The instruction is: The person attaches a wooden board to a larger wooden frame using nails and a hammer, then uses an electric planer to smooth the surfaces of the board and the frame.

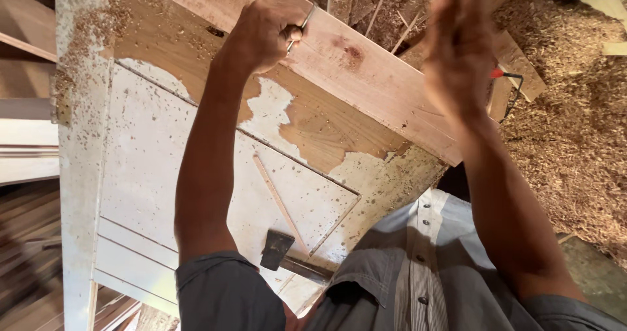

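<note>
Clenched around a thin metal tool [299,31], the left hand [261,37] presses on a bare wooden plank [366,70] laid across an old white-painted door [157,174], its paint partly stripped. Raised and blurred, the right hand [460,44] is open and flat, holding nothing. A hammer [284,256] and a thin wood strip [277,200] lie on the door; sawdust [575,128] blankets the floor beyond.

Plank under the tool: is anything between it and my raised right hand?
Nothing visible. The right hand, open and blurred, is raised over the right end of the plank; the left hand grips a thin metal tool farther left on it.
</note>
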